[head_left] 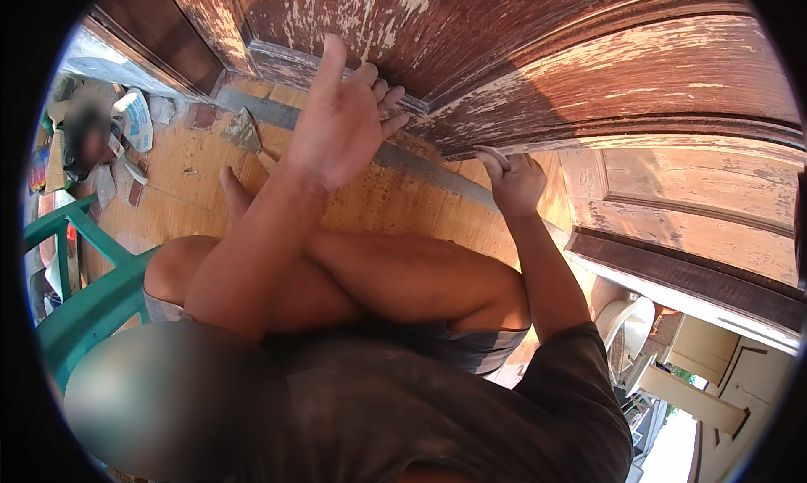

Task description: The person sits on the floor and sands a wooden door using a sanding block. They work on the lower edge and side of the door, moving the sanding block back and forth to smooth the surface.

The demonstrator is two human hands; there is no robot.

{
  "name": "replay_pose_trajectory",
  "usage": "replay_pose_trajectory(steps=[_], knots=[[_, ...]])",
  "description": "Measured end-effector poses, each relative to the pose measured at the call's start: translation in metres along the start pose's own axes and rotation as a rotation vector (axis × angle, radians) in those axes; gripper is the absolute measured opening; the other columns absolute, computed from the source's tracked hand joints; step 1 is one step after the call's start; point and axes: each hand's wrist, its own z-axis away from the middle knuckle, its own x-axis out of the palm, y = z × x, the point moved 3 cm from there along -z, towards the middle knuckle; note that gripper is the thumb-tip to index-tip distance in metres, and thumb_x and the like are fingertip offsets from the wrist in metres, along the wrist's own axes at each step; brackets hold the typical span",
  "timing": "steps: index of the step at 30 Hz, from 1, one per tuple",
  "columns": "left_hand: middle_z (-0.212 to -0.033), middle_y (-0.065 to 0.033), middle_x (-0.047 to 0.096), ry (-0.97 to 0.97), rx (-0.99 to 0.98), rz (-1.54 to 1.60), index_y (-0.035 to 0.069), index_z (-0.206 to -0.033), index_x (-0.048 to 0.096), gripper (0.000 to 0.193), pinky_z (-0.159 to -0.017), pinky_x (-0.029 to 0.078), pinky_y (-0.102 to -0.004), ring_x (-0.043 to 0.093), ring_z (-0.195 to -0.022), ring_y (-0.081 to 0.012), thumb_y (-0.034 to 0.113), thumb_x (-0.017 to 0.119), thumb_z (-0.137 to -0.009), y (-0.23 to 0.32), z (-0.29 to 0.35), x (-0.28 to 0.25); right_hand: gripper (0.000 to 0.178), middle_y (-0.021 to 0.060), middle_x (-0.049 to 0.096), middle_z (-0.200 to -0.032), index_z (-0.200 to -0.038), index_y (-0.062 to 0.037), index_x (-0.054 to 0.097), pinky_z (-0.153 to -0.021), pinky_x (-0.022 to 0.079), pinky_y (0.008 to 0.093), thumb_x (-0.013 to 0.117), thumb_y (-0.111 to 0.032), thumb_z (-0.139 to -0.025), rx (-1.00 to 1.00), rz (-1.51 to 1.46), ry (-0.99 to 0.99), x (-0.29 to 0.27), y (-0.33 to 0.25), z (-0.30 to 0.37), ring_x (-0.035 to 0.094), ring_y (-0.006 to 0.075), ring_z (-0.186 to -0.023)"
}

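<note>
A brown wooden panel door [471,54], its finish worn to pale streaks, fills the upper part of the head view. My left hand [340,117] is open beside the door's lower panel, thumb raised and fingers spread; whether the fingertips touch the wood I cannot tell. To the right, my right hand [519,184] is closed at the door's lower edge. A thin greyish edge shows by its thumb, but what it grips is mostly hidden. On the floor left of my left hand lies a dusty triangular-bladed scraper [243,130].
My crossed legs [412,273] rest on the yellowish wooden floor [361,201]. A green plastic chair [105,281] stands at left. Beyond it are a torn white container [133,120] and assorted clutter. At lower right, a white chair [630,327] stands past the door frame [681,269].
</note>
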Motion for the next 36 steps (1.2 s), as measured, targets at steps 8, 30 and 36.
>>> replay_pose_trajectory(steps=[8, 30, 36], knots=[[-0.165, -0.0354, -0.018, -0.02, 0.003, -0.031, -0.015, -0.152, -0.022, 0.146, -0.127, 0.011, -0.0508, -0.002, -0.158, -0.0412, 0.096, 0.04, -0.081, -0.002, 0.001, -0.002, 0.039, 0.0155, 0.071, -0.073, -0.075, -0.0002, 0.067, -0.057, 0.051, 0.0353, 0.08, -0.034, -0.091, 0.235, -0.02, -0.026, -0.007, 0.012, 0.003, 0.066, 0.0266, -0.062], [-0.165, -0.0341, -0.021, -0.003, 0.014, -0.038, -0.015, -0.152, -0.023, 0.146, -0.127, 0.012, -0.0508, -0.004, -0.158, -0.0407, 0.097, 0.037, -0.081, -0.003, 0.0, 0.0, 0.043, 0.0062, 0.066, -0.066, -0.064, -0.0078, 0.064, -0.051, 0.044, 0.0362, 0.082, -0.041, -0.086, 0.212, -0.27, 0.236, -0.018, 0.011, 0.001, 0.056, 0.0254, -0.055], [-0.165, -0.0343, -0.022, 0.007, -0.003, -0.061, -0.015, -0.152, -0.024, 0.146, -0.127, 0.012, -0.0514, -0.004, -0.158, -0.0408, 0.098, 0.036, -0.08, -0.003, -0.001, -0.001, 0.027, 0.0104, 0.074, -0.076, -0.078, 0.0009, 0.072, -0.059, 0.052, 0.03, 0.077, -0.021, -0.093, 0.194, 0.049, -0.303, -0.009, 0.005, -0.002, 0.068, 0.0164, -0.066]])
